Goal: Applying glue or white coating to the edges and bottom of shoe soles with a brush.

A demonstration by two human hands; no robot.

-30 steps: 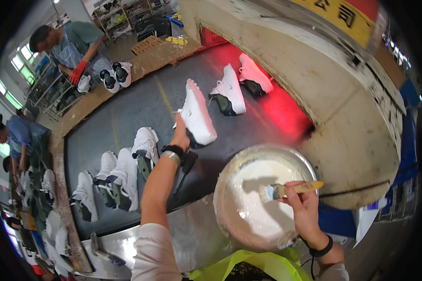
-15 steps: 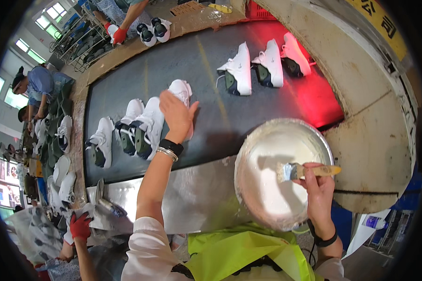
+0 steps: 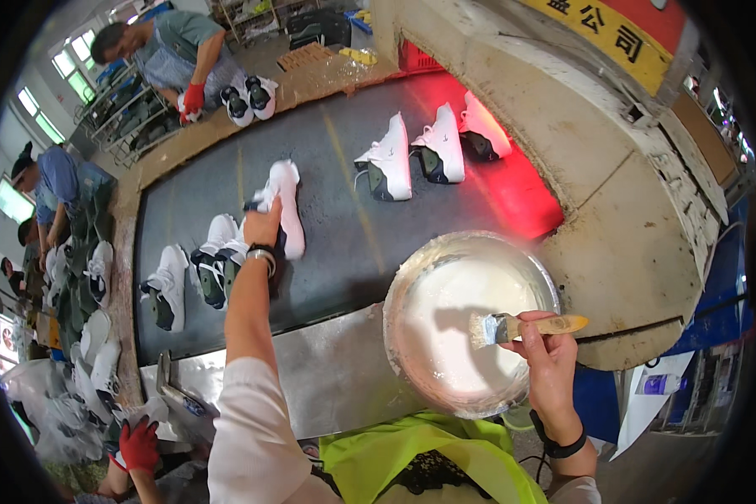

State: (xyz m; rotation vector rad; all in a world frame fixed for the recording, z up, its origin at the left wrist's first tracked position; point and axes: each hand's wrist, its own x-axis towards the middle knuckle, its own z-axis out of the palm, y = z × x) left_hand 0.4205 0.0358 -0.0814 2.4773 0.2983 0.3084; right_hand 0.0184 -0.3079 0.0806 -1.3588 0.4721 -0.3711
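Observation:
My left hand [image 3: 263,225] reaches over the dark belt and is closed on the side of a white sneaker [image 3: 288,214]; some of its fingers are hidden behind the shoe. Just left of it stand more white sneakers with dark green heels, such as one shoe [image 3: 168,286] at the belt's left end. My right hand [image 3: 548,357] grips the wooden handle of a paintbrush [image 3: 497,329]. Its bristles, coated in white, hang over a round metal basin [image 3: 554,290] of thick white liquid [image 3: 454,370].
Several white sneakers [image 3: 439,147] stand farther along the dark belt [image 3: 328,244], near a red-lit opening [image 3: 521,197] in a beige machine housing [image 3: 638,218]. A metal ledge [image 3: 336,370] runs along the near side. Co-workers with red gloves [image 3: 139,445] handle shoes at the left and far side.
My left hand has gone from lying across the sneaker to gripping its left side. The view has shifted. My right hand keeps the brush over the basin.

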